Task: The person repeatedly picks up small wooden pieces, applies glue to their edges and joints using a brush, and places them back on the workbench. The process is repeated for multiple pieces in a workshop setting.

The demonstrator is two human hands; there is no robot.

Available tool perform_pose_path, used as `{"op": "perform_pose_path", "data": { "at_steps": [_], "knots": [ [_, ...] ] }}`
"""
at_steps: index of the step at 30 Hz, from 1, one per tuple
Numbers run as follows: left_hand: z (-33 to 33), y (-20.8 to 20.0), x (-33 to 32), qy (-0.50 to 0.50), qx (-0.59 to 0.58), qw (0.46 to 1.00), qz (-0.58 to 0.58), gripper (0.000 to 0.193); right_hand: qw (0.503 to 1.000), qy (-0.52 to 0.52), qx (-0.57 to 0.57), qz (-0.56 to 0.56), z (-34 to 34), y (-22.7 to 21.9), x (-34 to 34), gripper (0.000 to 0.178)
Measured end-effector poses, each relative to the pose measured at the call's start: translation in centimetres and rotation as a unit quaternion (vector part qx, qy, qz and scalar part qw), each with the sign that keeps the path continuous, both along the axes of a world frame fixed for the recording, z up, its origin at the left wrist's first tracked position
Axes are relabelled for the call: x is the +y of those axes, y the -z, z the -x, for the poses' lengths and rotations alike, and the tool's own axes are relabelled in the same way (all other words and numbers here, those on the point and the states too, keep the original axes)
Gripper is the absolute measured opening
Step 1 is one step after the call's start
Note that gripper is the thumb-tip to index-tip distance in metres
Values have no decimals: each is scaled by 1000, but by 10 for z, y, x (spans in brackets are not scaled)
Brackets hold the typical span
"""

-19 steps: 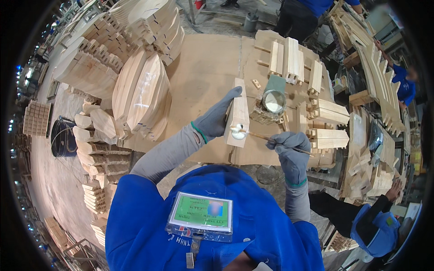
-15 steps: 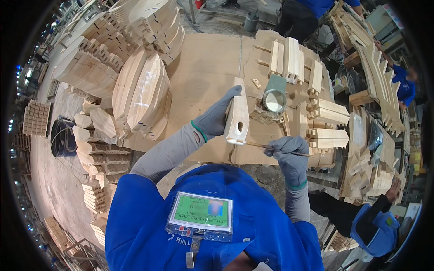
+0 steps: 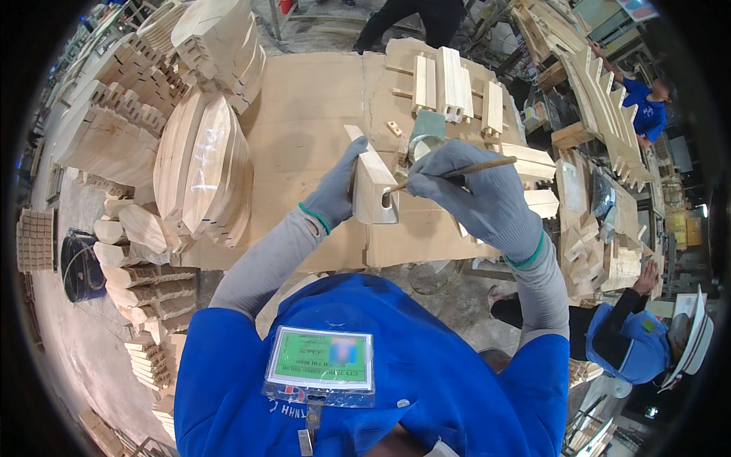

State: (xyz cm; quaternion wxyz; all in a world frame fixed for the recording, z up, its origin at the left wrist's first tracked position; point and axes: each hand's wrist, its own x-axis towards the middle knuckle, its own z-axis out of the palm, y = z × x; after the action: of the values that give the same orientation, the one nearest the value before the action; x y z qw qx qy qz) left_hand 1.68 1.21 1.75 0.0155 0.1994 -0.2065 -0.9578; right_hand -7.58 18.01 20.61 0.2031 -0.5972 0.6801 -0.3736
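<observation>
Left fingers (image 3: pixel 356 146) squeeze a wooden block (image 3: pixel 371 199), right fingers (image 3: pixel 421 183) pinch a stick (image 3: pixel 493 164); a wobble could make it miss the hole (image 3: pixel 386 199).

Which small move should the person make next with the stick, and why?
Probably work the thin stick gently around inside the hole: the right hand holds its tip at that opening, while the left hand grips the wooden block.
</observation>
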Motion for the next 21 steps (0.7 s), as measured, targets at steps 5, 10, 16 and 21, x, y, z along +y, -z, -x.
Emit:
{"op": "perform_pose_path", "data": {
  "at_steps": [5, 10, 16, 21],
  "knots": [
    [-2, 0, 1, -51, -30, 998, 23, 56, 999, -31, 34, 10, -7, 7, -3, 9],
    [-6, 2, -5, -59, -22, 998, 18, 61, 999, -23, -21, -10, -5, 2, -3, 11],
    [-7, 1, -7, -71, -16, 997, 6, 59, 999, 18, -42, 26, -6, 4, -3, 10],
    [-9, -1, -10, -95, -45, 994, 42, 59, 1000, -5, 5, 15, -9, 3, 3, 11]
  ]
}}
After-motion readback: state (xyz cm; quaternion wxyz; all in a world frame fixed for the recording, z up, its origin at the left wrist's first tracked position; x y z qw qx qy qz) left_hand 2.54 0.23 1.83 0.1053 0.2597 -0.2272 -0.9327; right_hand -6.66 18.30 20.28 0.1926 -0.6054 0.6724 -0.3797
